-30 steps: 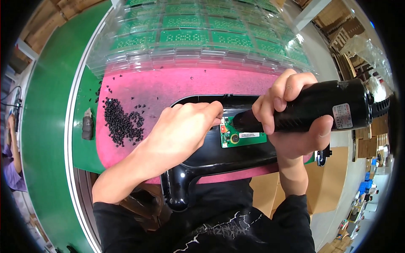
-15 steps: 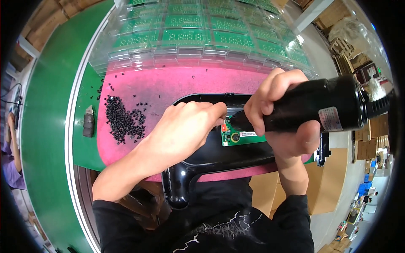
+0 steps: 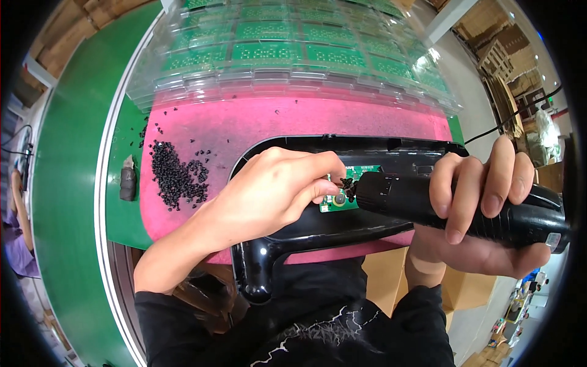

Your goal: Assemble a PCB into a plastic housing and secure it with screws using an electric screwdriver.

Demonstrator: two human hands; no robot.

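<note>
My right hand (image 3: 466,199) is wrapped round a black electric screwdriver (image 3: 400,196), which lies nearly level with its tip toward my left. My left hand (image 3: 257,186) is closed in a pinch at that tip, where small black screws (image 3: 348,188) cluster between fingertips and tool. Just below is a green circuit board (image 3: 331,207), partly covered by both hands and the screwdriver. The board sits inside a glossy black plastic housing (image 3: 318,227) with a rounded leg at its near left.
Loose black screws (image 3: 174,174) lie heaped left on a pink mat (image 3: 257,119). Beside them is a dark wrapped lump (image 3: 128,182). Clear plastic trays (image 3: 269,76) of green boards stand at the back. Cardboard (image 3: 385,275) is below right; another person's arm (image 3: 18,199) shows far left.
The screwdriver has swung back to the right and levelled, its tip lifting off the board. My left fingertips have moved slightly right, to the tip, where black screws now show.
</note>
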